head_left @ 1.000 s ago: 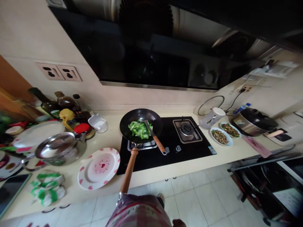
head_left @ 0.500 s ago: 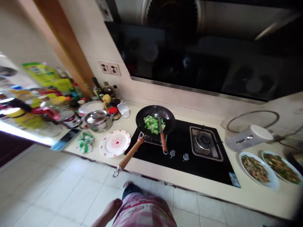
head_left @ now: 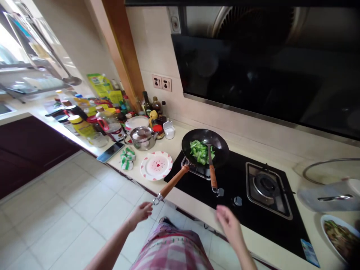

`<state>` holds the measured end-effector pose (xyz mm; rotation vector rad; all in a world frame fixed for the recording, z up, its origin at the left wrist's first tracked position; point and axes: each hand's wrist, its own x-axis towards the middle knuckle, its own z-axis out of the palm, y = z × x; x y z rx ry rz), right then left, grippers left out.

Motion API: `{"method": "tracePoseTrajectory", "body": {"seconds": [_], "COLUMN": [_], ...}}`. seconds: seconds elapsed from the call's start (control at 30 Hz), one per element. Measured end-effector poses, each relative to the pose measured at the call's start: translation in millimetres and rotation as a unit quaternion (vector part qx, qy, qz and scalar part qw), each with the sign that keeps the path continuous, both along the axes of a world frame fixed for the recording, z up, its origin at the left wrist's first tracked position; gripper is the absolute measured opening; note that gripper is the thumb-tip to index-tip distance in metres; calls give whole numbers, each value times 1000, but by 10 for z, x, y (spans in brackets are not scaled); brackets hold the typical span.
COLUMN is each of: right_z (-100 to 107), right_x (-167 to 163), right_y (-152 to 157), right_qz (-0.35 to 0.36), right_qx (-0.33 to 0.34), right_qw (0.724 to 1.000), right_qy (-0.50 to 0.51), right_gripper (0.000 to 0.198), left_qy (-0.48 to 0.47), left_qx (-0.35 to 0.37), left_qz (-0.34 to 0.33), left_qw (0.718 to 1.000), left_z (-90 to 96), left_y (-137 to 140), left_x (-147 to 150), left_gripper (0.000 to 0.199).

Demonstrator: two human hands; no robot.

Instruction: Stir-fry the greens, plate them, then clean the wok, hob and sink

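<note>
A black wok (head_left: 222,150) sits on the left burner, with chopped leafy greens (head_left: 201,152) inside it. A spatula (head_left: 213,176) leans in the wok, its wooden handle resting toward the front of the hob. My left hand (head_left: 142,212) is just off the end of the wok's wooden handle (head_left: 174,182); its fingers are loosely bent, a little apart, and hold nothing. Over the counter's front edge, below the spatula handle, is my right hand (head_left: 228,222), empty with loosely bent fingers, slightly blurred. A white plate with pink spots (head_left: 156,167) lies left of the wok.
The right burner (head_left: 266,185) carries no pan. At the right stand a plastic jug (head_left: 323,197) and a dish of cooked food (head_left: 341,236). Leftward are a lidded steel pot (head_left: 142,138), a green-and-white cloth (head_left: 128,157), a phone (head_left: 110,152) and several bottles. The range hood (head_left: 253,82) hangs above.
My left hand has risen toward the wok handle's end. My right hand has come into view at the counter's front. The view has turned left, so things appear farther right.
</note>
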<state>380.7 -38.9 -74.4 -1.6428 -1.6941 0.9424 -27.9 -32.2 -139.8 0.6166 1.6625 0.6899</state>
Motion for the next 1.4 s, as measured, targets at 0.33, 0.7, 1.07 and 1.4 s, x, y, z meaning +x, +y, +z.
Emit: {"method": "tracePoseTrajectory", "body": {"seconds": [0.33,0.7,1.07,1.4], "right_z": [1074,1418,2470,2417], "right_x": [-165,-170,-241,51], "right_y": [1452,1412,831,1771], "right_qz": [170,250,266,-123], "right_qx": [241,310,201,92], "right_qw": [865,860,906,966], "right_qy": [-406,-318,-262,-207], "right_gripper": [30,35,27,22], "left_qy": [-154,-144,-203,-231], "left_qx": [52,49,113,204], "left_qz": [127,160,220,250], "left_qw": [978,975,947,918], "left_z": [456,465,380,402], "left_y": [954,1159,1269,881], "left_x": [-310,-499,-336,-333], "left_gripper": [20,17,16,36]}}
